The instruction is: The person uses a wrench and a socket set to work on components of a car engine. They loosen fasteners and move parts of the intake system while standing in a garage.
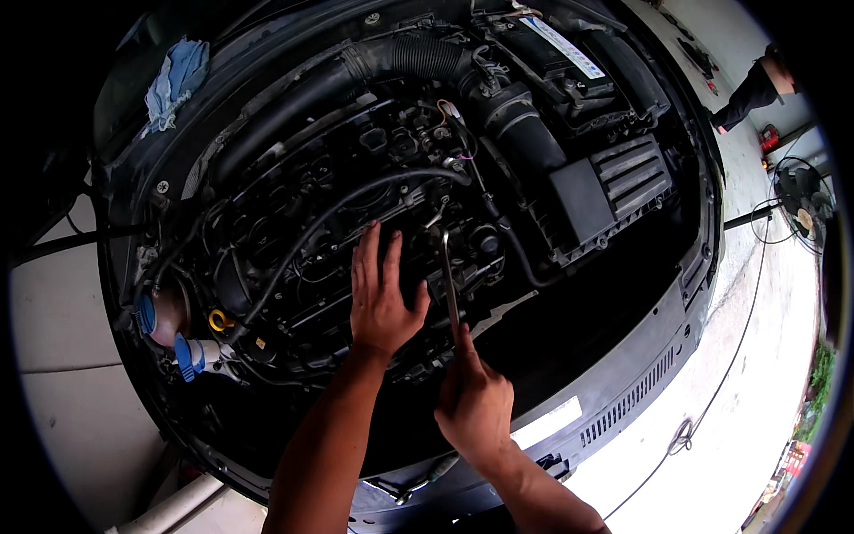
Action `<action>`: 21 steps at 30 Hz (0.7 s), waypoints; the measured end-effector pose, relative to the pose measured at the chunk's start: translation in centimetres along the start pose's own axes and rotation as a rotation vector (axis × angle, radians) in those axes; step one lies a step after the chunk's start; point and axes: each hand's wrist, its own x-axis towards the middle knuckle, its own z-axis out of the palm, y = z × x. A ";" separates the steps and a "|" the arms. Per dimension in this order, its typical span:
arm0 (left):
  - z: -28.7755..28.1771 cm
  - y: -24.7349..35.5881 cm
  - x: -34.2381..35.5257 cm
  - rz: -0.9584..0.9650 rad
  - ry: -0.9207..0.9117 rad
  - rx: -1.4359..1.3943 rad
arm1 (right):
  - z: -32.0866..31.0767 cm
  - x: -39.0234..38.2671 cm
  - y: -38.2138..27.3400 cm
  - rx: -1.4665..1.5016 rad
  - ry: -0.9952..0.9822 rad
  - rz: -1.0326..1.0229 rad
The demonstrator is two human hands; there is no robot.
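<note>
My left hand (384, 307) lies over the front of the dark car engine (311, 196), its fingers stretched out and spread, holding nothing. To its right, my right hand (476, 405) is closed round the lower end of a long, slim steel tool (449, 276). The index finger lies along the shaft, which points away from me into the engine. The exact kind of its tip is hard to make out, and I cannot tell whether it touches a part. Just past that tip shows a small shiny metal piece (436, 214). A black hose (356, 191) arches across the engine beyond my left hand.
An airbox (614, 187) and a battery (551, 53) sit at the right. Left of the engine are a coolant tank (171, 316) and an open blue cap (185, 356). A ratchet (427, 479) lies at the front edge, a blue rag (178, 80) far left. A fan (801, 200) and another person's leg (752, 93) show at right.
</note>
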 end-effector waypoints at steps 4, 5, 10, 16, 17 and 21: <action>0.5 0.4 -0.4 0.036 -0.070 -0.044 | 3.0 -3.6 -0.7 -0.074 -0.106 -0.114; -0.4 -0.5 -0.5 0.031 -0.068 -0.023 | 2.5 -3.1 -1.4 -0.057 -0.114 -0.125; 0.7 -1.4 -1.0 -0.129 -0.031 -0.104 | -2.3 3.8 4.4 0.959 0.158 0.645; 0.5 -0.5 -0.1 -0.089 -0.143 -0.039 | 9.3 13.1 25.0 0.764 0.081 1.017; 1.1 -0.3 -0.4 -0.106 -0.189 -0.034 | 10.4 13.1 27.0 0.678 0.056 1.047; 0.6 -1.1 -0.4 -0.104 -0.226 0.017 | 14.3 18.1 28.2 0.486 -0.018 0.981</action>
